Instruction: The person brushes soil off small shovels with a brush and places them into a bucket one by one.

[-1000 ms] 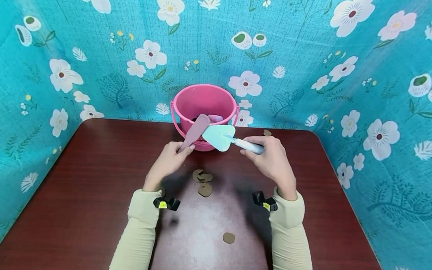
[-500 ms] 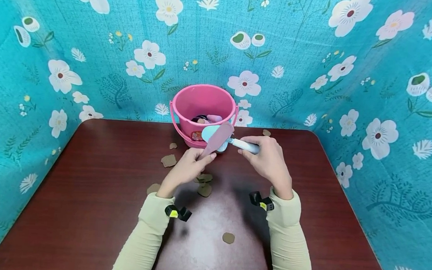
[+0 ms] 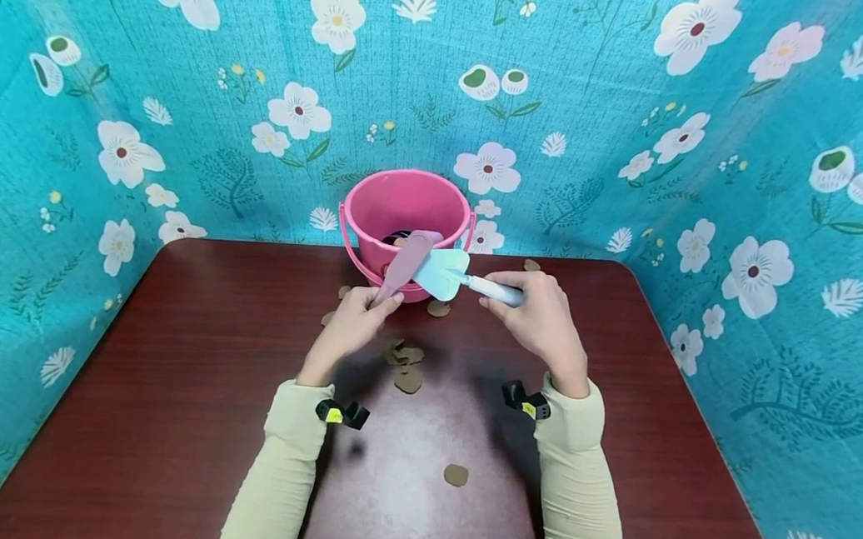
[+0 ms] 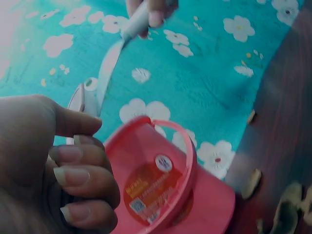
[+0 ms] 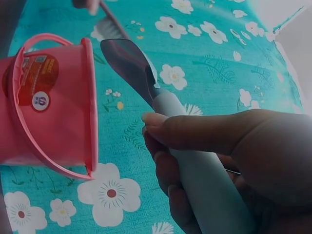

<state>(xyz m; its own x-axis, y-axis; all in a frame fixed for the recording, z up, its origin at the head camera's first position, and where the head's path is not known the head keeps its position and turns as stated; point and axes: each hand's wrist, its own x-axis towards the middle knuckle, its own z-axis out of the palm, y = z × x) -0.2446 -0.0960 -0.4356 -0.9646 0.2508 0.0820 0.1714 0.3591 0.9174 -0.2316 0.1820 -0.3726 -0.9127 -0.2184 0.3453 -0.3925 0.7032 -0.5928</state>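
Note:
My left hand [image 3: 347, 326] grips a mauve flat-backed brush [image 3: 406, 266] by its handle. Pale bristles face the trowel in the right wrist view. In my right hand [image 3: 546, 321] is a light blue hand trowel [image 3: 442, 274], held by its thick handle [image 5: 197, 170]. The brush end lies at the trowel blade's left edge, in front of the pink bucket [image 3: 376, 207]. Several items sit inside the bucket, partly hidden by the brush. Thin brown flakes [image 3: 409, 378] lie on the table between my forearms.
A dark red-brown table [image 3: 193, 353] stands against a turquoise floral cloth [image 3: 242, 181]. One brown flake [image 3: 456, 474] lies nearer the front, another flake [image 3: 532, 266] at the back right. The bucket's handle [image 4: 187, 170] hangs down its front.
The brush swept right across the trowel blade, then came back left with my left hand. My right hand and the trowel stayed nearly still. A flake now shows below the blade.

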